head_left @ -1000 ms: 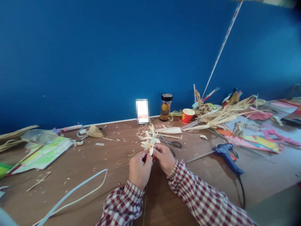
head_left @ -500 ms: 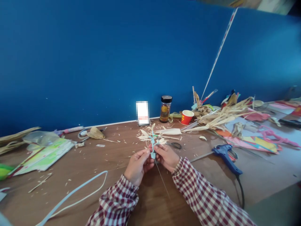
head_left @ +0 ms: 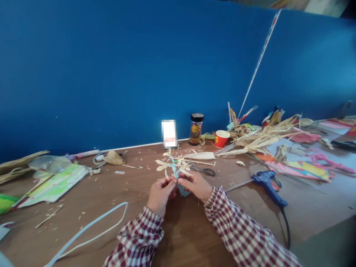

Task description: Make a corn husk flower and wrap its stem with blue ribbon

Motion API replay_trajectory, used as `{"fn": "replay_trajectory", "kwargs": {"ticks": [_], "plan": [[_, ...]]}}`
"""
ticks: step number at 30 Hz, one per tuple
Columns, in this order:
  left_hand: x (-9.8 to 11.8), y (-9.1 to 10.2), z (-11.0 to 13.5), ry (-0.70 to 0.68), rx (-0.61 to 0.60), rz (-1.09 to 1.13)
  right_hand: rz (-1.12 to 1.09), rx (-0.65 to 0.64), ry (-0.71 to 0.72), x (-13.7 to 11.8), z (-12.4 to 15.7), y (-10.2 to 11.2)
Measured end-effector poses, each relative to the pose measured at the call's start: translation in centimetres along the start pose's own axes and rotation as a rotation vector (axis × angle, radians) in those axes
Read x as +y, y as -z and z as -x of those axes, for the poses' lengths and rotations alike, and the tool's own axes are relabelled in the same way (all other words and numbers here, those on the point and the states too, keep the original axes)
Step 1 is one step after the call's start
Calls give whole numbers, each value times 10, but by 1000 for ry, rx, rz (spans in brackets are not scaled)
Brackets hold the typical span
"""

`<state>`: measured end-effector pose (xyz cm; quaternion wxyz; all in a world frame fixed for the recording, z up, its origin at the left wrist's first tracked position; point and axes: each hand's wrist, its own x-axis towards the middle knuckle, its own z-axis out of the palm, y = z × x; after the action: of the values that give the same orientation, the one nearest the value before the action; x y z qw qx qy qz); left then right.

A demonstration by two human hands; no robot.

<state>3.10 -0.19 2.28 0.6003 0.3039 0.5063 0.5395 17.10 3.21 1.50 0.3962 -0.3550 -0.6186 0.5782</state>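
Note:
Both my hands meet above the middle of the brown wooden table. My left hand and my right hand pinch the lower stem of a small flower made of pale corn husk petals, bound with light blue tape. The petals point up and away from me. A loop of the blue tape hangs below my right fingers. Both sleeves are red and white check.
Scissors lie just behind the flower, a blue glue gun to the right with its cord. A red cup, a jar and a pile of dry husks stand at the back. White cord loops at front left.
The flower has turned in my fingers and its petals now lean left. The blue tape shows more and a loop of it has dropped below my right hand.

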Motion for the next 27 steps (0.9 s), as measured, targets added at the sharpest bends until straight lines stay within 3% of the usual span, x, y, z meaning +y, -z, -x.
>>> {"fn": "replay_trajectory", "kwargs": {"ticks": [4,10,17,23,27], "plan": [[-1,1,-1,-72,57,-77,94,-5,18,0,1,3],[0,0,-2,-93,40,-92,151,58,37,-1,1,1],[1,-1,-1,-96,59,-71,-52,167,-59,3,-2,0],[1,-3,2,-83,3,-45,-370,94,-114,1,-2,-4],[0,-2,2,-57,11,-29,-369,64,-53,-2,0,-2]]}}
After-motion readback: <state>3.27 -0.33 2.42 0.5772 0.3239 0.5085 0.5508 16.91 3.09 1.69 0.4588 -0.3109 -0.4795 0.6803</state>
